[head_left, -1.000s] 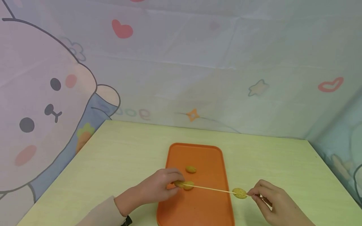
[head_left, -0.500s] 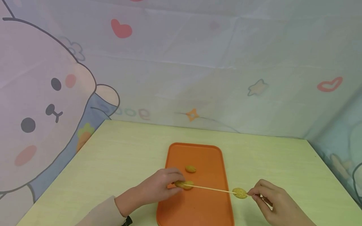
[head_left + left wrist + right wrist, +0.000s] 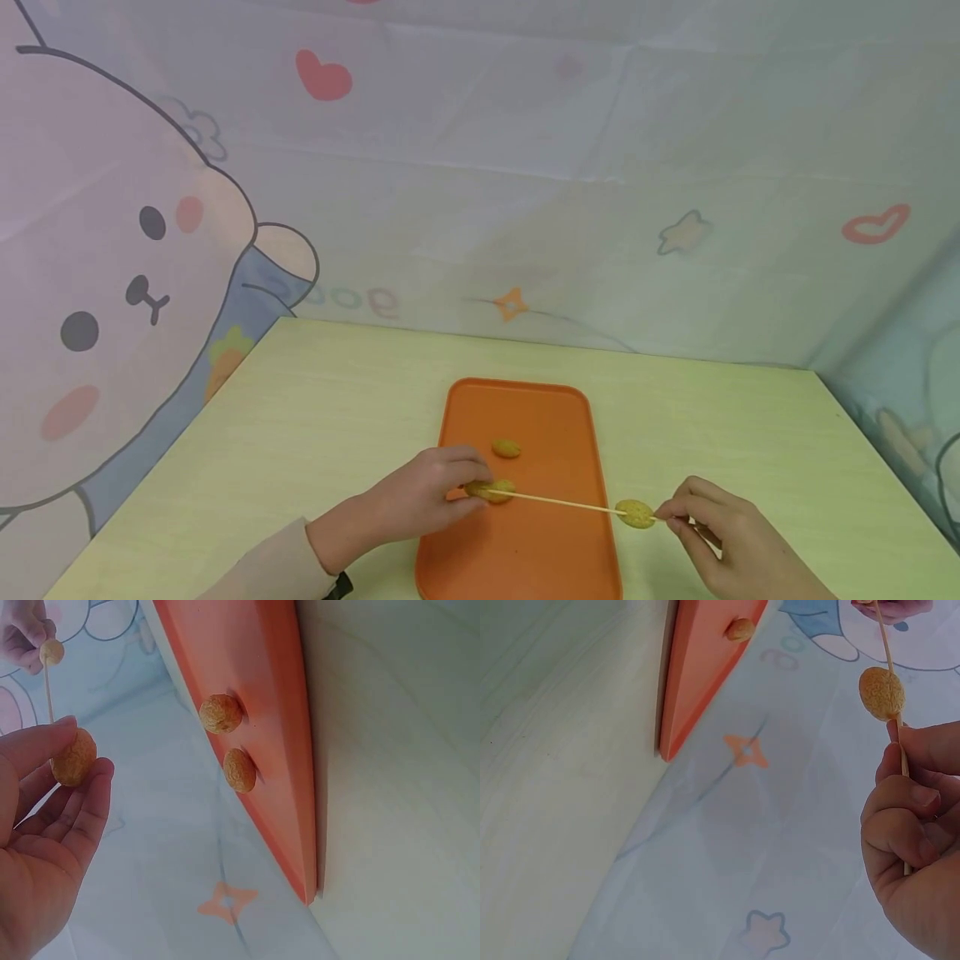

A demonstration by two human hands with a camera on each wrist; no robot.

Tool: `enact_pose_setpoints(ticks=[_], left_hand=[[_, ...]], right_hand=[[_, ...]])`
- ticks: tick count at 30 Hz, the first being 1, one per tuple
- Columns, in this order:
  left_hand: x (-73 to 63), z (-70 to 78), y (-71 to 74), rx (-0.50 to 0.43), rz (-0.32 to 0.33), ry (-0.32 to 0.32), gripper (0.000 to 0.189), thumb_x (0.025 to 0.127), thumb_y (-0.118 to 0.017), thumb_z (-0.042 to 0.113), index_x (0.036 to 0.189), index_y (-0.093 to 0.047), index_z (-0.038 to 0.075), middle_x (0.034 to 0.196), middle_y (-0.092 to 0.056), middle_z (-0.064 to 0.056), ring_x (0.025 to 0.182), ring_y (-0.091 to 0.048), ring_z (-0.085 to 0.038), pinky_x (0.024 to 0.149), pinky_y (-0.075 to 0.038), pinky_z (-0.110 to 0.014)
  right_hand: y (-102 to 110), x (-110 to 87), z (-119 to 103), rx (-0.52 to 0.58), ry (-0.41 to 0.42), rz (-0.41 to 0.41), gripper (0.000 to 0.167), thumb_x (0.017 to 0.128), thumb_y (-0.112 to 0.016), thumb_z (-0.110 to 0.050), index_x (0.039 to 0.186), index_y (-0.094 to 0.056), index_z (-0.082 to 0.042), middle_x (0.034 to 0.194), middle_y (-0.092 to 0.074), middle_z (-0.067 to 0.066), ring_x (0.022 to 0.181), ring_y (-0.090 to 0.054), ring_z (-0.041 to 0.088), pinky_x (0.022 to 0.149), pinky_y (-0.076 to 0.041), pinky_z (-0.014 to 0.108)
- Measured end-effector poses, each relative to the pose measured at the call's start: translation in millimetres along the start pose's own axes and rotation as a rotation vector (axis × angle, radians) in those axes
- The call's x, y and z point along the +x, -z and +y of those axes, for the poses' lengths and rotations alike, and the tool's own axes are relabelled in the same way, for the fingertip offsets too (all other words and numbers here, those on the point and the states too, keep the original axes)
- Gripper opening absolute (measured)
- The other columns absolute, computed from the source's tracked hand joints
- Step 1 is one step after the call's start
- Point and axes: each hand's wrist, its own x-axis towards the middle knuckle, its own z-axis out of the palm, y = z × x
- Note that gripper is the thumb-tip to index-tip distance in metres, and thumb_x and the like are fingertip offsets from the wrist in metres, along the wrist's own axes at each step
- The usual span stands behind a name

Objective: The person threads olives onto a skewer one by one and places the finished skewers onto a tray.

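- Head view, nearest: the right hand (image 3: 720, 535) grips the stick (image 3: 558, 502) near one end, fingers curled round it in the right wrist view.
- Just beyond those fingers, a threaded piece (image 3: 636, 514), yellow-brown and wrinkled, sits on the stick over the table, to the right of the tray.
- The left hand (image 3: 422, 497) pinches a held piece (image 3: 73, 759) between thumb and fingers at the stick's other end, above the tray. Whether the tip has pierced it, I cannot tell.
- Beneath, on the orange tray (image 3: 525, 567), lie a nearer loose piece (image 3: 502, 493) and a farther loose piece (image 3: 506, 449), apart from each other.
- Progress, as I judge it: one piece is on, a second is at the tip, and two are untouched.
- Farther back, the pale table (image 3: 360, 392) meets a printed backdrop (image 3: 480, 167).
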Motion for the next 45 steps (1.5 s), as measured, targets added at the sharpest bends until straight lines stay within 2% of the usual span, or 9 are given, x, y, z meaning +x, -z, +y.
enact_pose_setpoints(ticks=[6,14,21,32,45], left_hand=[[1.5,1.0,0.6,-0.001,0.011,-0.025,0.017,0.082,-0.075,0.004,0.098,-0.07,0.001,0.096,-0.064,-0.003,0.083,-0.062,-0.008,0.074,-0.051,-0.013],[3.6,2.0,-0.8,0.0,-0.011,0.005,0.017,0.083,-0.075,0.005,0.098,-0.07,0.001,0.097,-0.063,-0.003,0.084,-0.062,-0.007,0.074,-0.053,-0.015],[4.1,1.6,-3.2,0.012,0.011,-0.025,0.016,0.082,-0.076,0.004,0.096,-0.071,0.002,0.096,-0.064,-0.004,0.083,-0.062,-0.008,0.073,-0.053,-0.015],[4.8,2.1,-4.3,0.03,0.019,-0.025,0.016,0.081,-0.076,0.004,0.096,-0.071,0.002,0.096,-0.064,-0.004,0.083,-0.063,-0.009,0.073,-0.053,-0.015],[5.1,2.9,-4.4,0.061,0.021,-0.063,0.015,0.081,-0.076,0.002,0.095,-0.07,0.002,0.097,-0.064,-0.004,0.084,-0.064,-0.009,0.073,-0.051,-0.012]], right_hand=[[-1.4,1.2,-1.4,0.014,0.0,0.004,0.049,0.068,-0.07,0.023,0.093,-0.067,-0.019,0.086,-0.053,-0.016,0.058,-0.035,-0.007,0.049,-0.032,0.008],[-3.7,2.8,-3.6,0.014,-0.009,0.0,0.045,0.071,-0.069,0.021,0.093,-0.067,-0.019,0.085,-0.053,-0.017,0.058,-0.035,-0.007,0.05,-0.033,0.007],[-5.3,4.3,-5.2,0.007,-0.011,0.004,0.046,0.07,-0.07,0.021,0.093,-0.067,-0.02,0.085,-0.052,-0.017,0.058,-0.035,-0.007,0.05,-0.033,0.007],[-9.1,10.3,-9.1,0.015,-0.014,0.005,0.044,0.07,-0.069,0.022,0.09,-0.068,-0.018,0.084,-0.052,-0.016,0.059,-0.035,-0.008,0.05,-0.034,0.006],[-14.7,14.3,-9.9,0.04,0.035,0.022,0.047,0.066,-0.067,0.025,0.09,-0.067,-0.015,0.085,-0.053,-0.014,0.059,-0.035,-0.008,0.05,-0.034,0.006]])
